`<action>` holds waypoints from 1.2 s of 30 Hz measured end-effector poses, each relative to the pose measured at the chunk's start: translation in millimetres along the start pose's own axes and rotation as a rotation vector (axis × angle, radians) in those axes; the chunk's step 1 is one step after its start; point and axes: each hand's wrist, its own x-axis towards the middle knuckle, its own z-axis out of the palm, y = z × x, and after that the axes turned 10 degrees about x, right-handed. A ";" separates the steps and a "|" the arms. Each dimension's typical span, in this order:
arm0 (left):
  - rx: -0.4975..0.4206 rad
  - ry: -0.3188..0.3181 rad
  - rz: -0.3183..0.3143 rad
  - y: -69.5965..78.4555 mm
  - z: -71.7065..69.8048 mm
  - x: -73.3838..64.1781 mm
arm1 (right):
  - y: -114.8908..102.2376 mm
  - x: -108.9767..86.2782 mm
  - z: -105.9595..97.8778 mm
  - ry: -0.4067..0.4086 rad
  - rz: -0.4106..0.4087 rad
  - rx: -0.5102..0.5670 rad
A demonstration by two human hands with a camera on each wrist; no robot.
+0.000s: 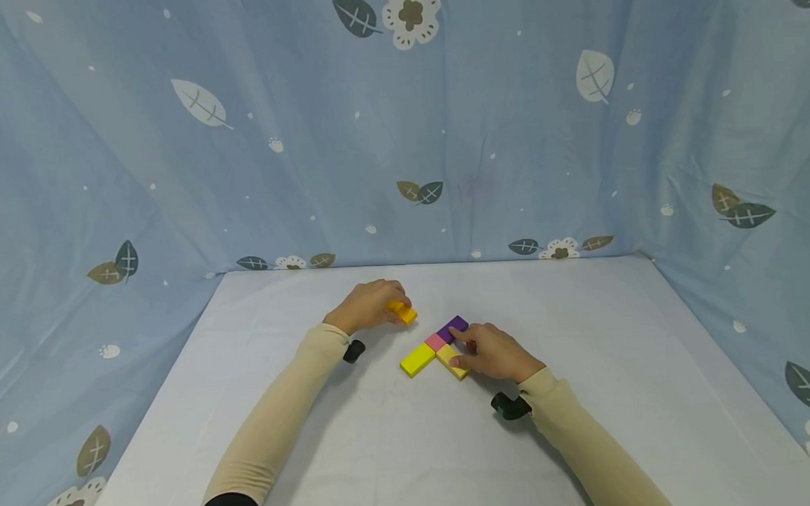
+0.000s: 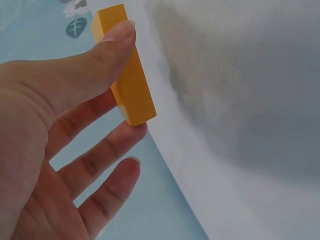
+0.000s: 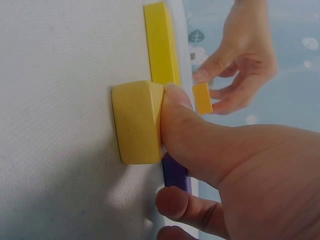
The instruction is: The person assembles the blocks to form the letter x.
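My left hand (image 1: 369, 305) is raised above the table, pinching an orange-yellow block (image 2: 132, 90) between thumb and fingers. To its right, a T-like arrangement lies flat: a bright yellow block (image 1: 418, 360), a small pink block (image 1: 435, 342) and a purple block (image 1: 453, 327) in line, with a pale yellow block (image 3: 137, 125) branching off at the pink one. My right hand (image 1: 498, 352) rests on this arrangement. Its thumb touches the pale yellow block, and its index finger reaches the purple one. In the right wrist view the thumb partly hides where the blocks meet.
A white cloth (image 1: 358, 448) covers the table. Blue patterned fabric (image 1: 295, 167) rises behind it and along both sides. Dark wrist devices sit under both wrists, the left one (image 1: 354, 351) and the right one (image 1: 511, 406).
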 end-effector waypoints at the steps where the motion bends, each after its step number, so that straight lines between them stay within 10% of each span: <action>1: 0.002 -0.001 0.000 0.5 -0.2 0.0 | 0.0 0.0 -0.1 0.000 -0.003 -0.002; 36: 0.039 -0.022 0.048 8.9 1.8 0.9 | 1.1 1.4 0.4 -0.002 0.013 0.001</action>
